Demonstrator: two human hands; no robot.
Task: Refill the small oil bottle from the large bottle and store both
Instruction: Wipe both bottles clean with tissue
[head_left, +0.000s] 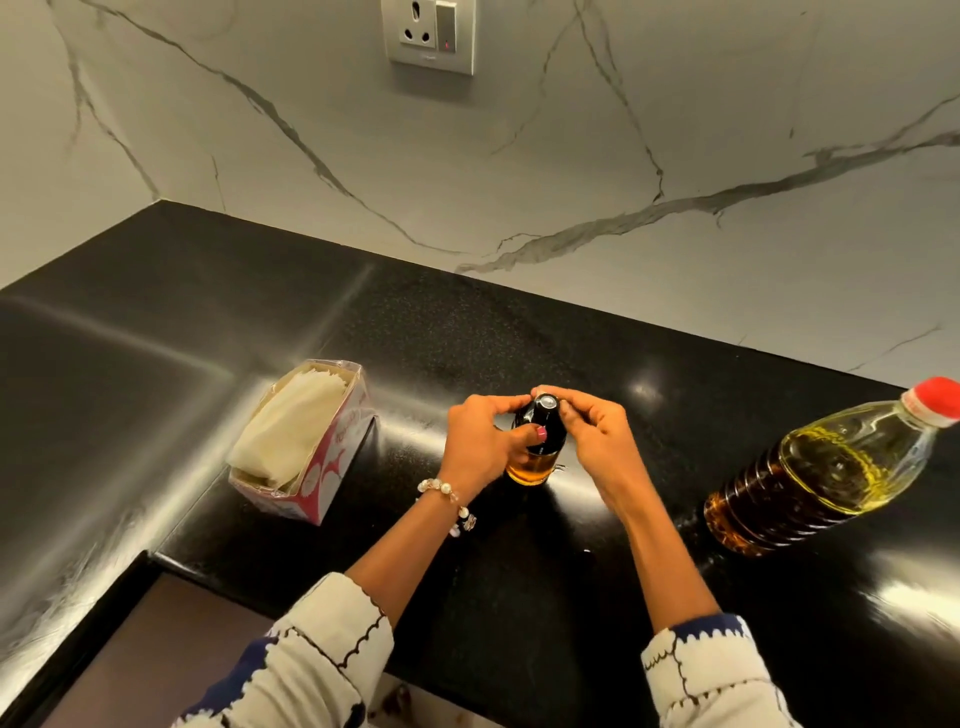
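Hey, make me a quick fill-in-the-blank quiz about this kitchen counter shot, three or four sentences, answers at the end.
1. Both hands, the left hand and the right hand, grip the small oil bottle by its ____ top.
2. The large oil bottle wears a ____ cap.
3. The tissue box sits to the person's ____ of the small oil bottle.
4. A beaded ____ circles the left wrist.

Answers: black; red; left; bracelet

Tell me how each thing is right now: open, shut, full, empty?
Small bottle: upright, black top on, a little oil at the bottom.
Big bottle: red cap on, partly full.
Tissue box: open, tissues inside.
Left hand: gripping the small bottle.
Right hand: gripping its top.
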